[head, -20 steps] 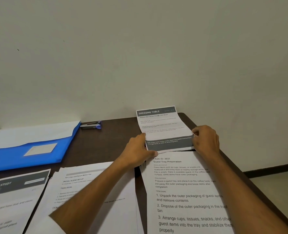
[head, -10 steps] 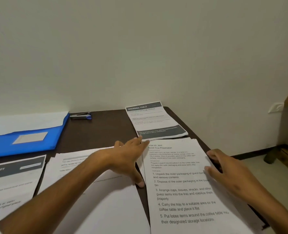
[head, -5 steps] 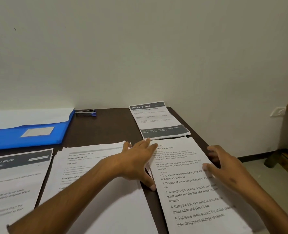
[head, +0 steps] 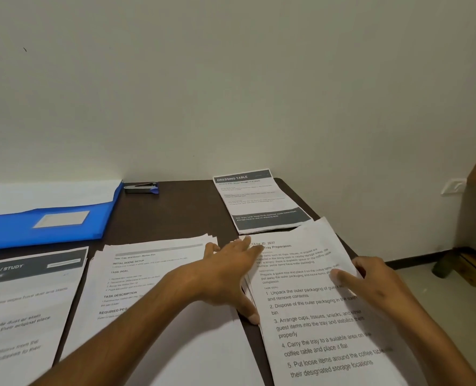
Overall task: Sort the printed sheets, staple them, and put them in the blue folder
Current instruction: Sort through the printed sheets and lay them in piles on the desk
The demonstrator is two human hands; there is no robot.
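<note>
a stack of white printed sheets headed "tray preparation" [head: 315,307] lies lengthwise away from the person, on the right of the dark brown table [head: 175,213]. left hand [head: 231,274], fingers spread, presses its left edge; right hand [head: 370,282], fingers relaxed, rests on its right edge. both are equally near.

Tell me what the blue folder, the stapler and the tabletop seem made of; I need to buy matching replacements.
The flat blue folder looks like thin plastic: smooth, saturated, slightly glossy, with a pale label window. The small grey stapler with a blue tip seems to be metal with a plastic end, though it is too small to be sure. The dark brown tabletop looks like matte wood-effect laminate, perhaps wood.
</note>
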